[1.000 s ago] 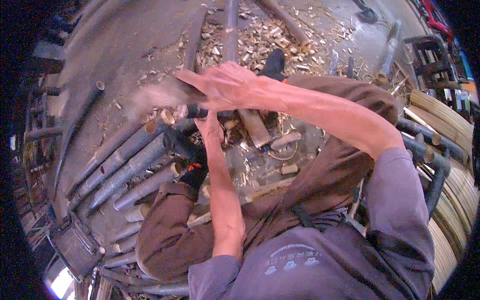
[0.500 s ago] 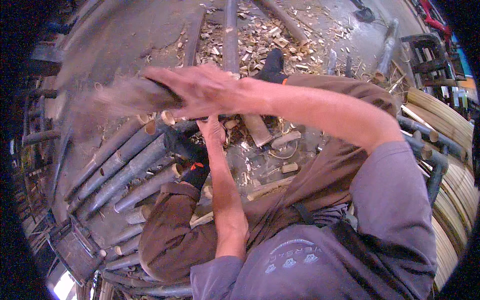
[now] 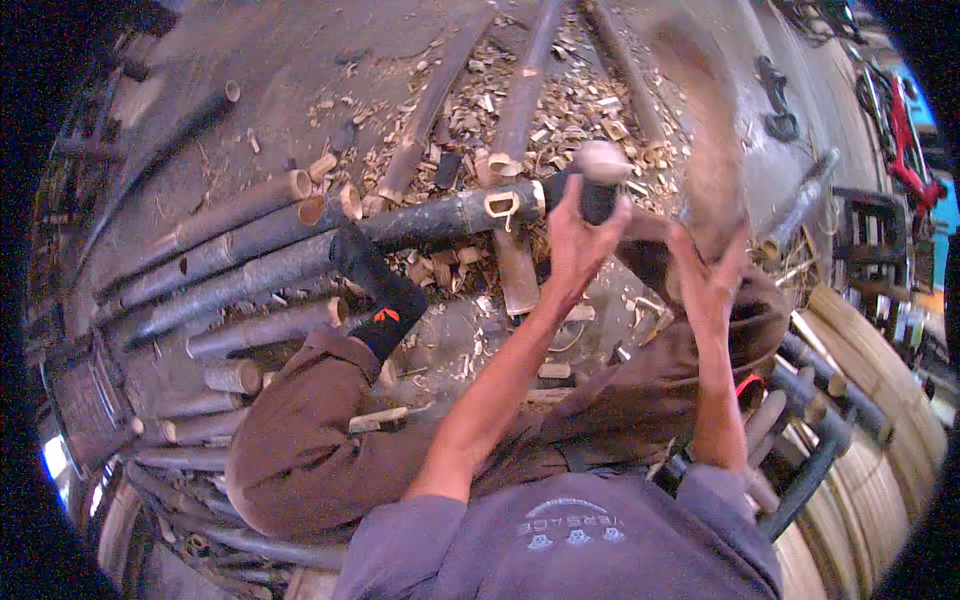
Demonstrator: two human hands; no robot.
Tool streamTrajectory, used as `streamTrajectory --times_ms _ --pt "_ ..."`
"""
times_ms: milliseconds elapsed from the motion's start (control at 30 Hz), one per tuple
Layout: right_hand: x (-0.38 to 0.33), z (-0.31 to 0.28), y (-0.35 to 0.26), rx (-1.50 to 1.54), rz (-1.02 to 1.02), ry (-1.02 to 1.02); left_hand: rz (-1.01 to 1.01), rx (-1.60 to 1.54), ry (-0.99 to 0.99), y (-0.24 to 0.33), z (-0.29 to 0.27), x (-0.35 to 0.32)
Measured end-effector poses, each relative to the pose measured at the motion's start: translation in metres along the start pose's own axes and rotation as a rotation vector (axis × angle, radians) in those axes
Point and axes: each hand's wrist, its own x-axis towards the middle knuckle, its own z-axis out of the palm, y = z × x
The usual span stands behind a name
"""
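Observation:
A dark bamboo pole (image 3: 430,221) lies across in front of me, with a rectangular opening cut near its right end. My left hand (image 3: 585,245) is closed round a dark, tube-like piece (image 3: 598,203) with a pale round top. Whether that piece is joined to the pole, I cannot tell. My right hand (image 3: 708,285) grips a long brown tool (image 3: 712,140), which rises from the fist and is smeared by motion; its kind is unclear. Near the pole's left part rests my dark-shod foot (image 3: 385,290).
Wood chips (image 3: 480,110) cover the floor ahead, among further bamboo lengths (image 3: 535,80). Several bamboo tubes (image 3: 240,285) lie side by side at left. Pale split strips (image 3: 870,350) are stacked at right, near a red tool (image 3: 905,150).
My right hand, earlier stretched far left over the pole with a blurred object, is now at the right with the tool upright. My left hand has moved right. The view has shifted.

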Motion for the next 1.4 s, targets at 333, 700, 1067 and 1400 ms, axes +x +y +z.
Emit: streamTrajectory --times_ms 333,700,1067,1400 --pt "-0.036 -0.018 0.043 0.209 0.43 -0.046 0.332 0.615 -0.046 -0.101 -0.009 0.033" --pt "-0.012 -0.013 0.013 0.466 0.493 0.104 0.215 0.434 -0.05 -0.09 -0.02 0.047" --pt "-0.027 0.067 0.016 0.585 0.734 -0.157 0.167 0.403 -0.057 -0.094 -0.024 0.047" --pt "-0.06 0.096 0.062 0.482 0.616 -0.206 0.183 0.673 -0.11 -0.107 -0.014 0.048"
